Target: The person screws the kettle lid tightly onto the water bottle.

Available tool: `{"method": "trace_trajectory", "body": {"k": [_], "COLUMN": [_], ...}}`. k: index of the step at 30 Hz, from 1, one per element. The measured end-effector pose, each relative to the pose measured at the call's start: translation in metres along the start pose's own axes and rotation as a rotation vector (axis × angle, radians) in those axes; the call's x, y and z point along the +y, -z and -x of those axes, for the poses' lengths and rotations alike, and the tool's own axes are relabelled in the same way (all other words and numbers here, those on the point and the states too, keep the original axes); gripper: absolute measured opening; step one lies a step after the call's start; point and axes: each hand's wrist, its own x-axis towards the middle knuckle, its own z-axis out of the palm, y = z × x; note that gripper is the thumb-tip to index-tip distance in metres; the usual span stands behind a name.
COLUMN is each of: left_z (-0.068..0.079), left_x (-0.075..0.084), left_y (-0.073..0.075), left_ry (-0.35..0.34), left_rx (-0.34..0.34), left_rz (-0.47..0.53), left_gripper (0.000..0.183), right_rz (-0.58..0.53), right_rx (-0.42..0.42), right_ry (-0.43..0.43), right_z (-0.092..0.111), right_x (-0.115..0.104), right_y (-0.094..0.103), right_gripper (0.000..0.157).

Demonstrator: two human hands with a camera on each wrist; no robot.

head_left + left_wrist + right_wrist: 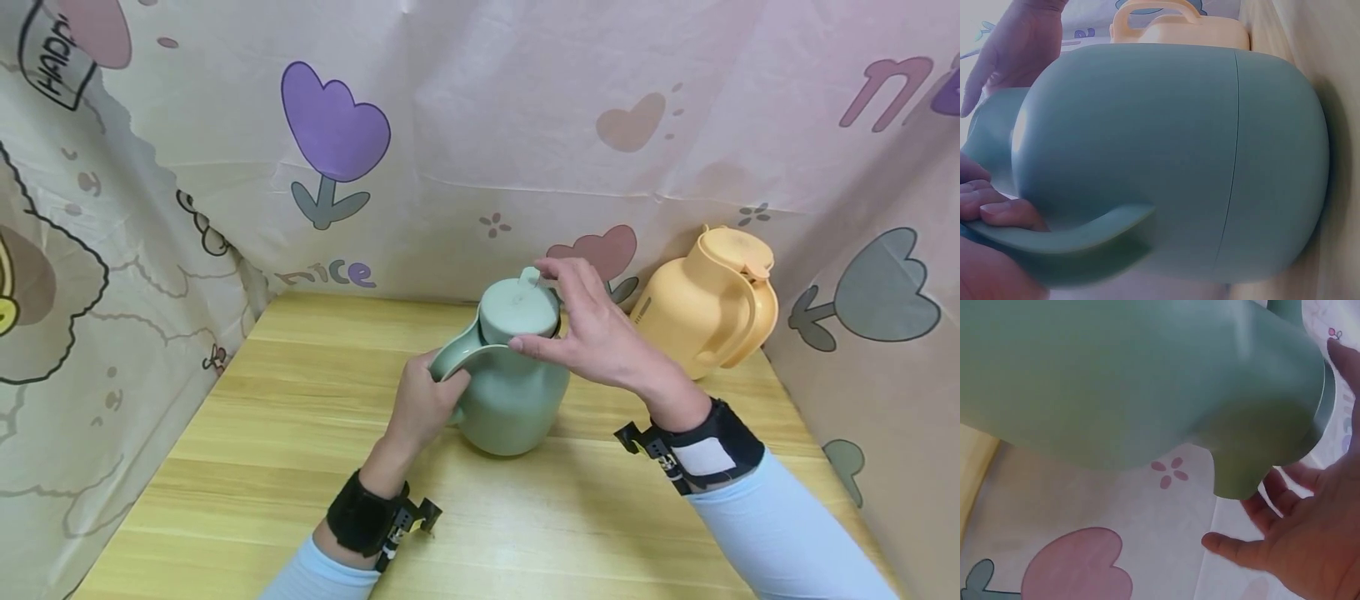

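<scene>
A green thermos jug (510, 404) stands upright on the wooden table, its handle towards me on the left. My left hand (429, 398) grips this handle (1094, 240), fingers wrapped through the loop. At the top sits a round green lid (517, 310) with a small raised tab. My right hand (592, 325) spans the lid's right side, index fingertip close to the tab and thumb in front of the neck. In the right wrist view the fingers (1282, 497) reach behind the spout (1235, 478), loosely bent, while the thumb stands off the lid.
A yellow-orange thermos jug (693, 304) of similar shape stands at the back right, near the corner, its handle facing right and forward. Printed cloth (480, 108) hangs behind the table (315, 433) and along both sides.
</scene>
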Motion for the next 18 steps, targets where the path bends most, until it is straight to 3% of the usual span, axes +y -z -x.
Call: {"method": "trace_trajectory", "body": {"k": [4, 8, 12, 18], "left_z": [0.000, 0.000, 0.000, -0.001], "left_x": [0.000, -0.001, -0.001, 0.000], "left_y": [-0.001, -0.001, -0.001, -0.001], "left_ry": [0.004, 0.009, 0.011, -0.004], "left_rx": [0.003, 0.007, 0.005, 0.005], "left_rz": [0.000, 0.002, 0.003, -0.004], "left_gripper": [0.023, 0.024, 0.025, 0.024], "right_rz": [0.004, -0.021, -0.021, 0.037], "right_rx": [-0.082, -0.160, -0.171, -0.115], "right_ry": [0.075, 0.097, 0.111, 0.102], "right_z": [-0.004, -0.010, -0.015, -0.018], "right_x": [-0.002, -0.003, -0.003, -0.002], "right_y": [0.005, 0.010, 0.012, 0.008], "right_gripper": [0.091, 0.084, 0.080, 0.083]}}
